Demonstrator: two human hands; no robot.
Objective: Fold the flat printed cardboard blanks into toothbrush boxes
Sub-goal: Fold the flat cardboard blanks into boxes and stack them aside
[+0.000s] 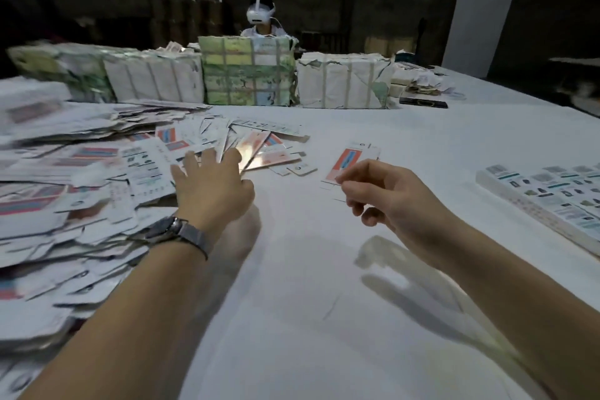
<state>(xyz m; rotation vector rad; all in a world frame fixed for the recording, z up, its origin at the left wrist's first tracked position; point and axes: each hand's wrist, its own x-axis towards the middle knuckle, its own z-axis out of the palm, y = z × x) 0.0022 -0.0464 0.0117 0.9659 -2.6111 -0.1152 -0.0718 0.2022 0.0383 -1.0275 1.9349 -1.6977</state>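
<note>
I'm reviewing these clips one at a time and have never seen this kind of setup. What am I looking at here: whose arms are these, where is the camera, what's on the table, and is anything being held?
There is no machine here. The single picture comes from a wide-angle camera worn on a person's head, looking forward and down, so the two bare arms are the wearer's own. The left hand, with a wristwatch, reaches with spread fingers over the big loose heap of flat printed cardboard blanks on the left of the white table; it grips nothing visible. The right hand has curled fingers close to a single red-and-white printed blank; whether it pinches that blank is unclear. A neat row of finished white boxes lies at the right. Strapped paper bundles stand at the back, and another person wearing a white headset sits behind them.
</note>
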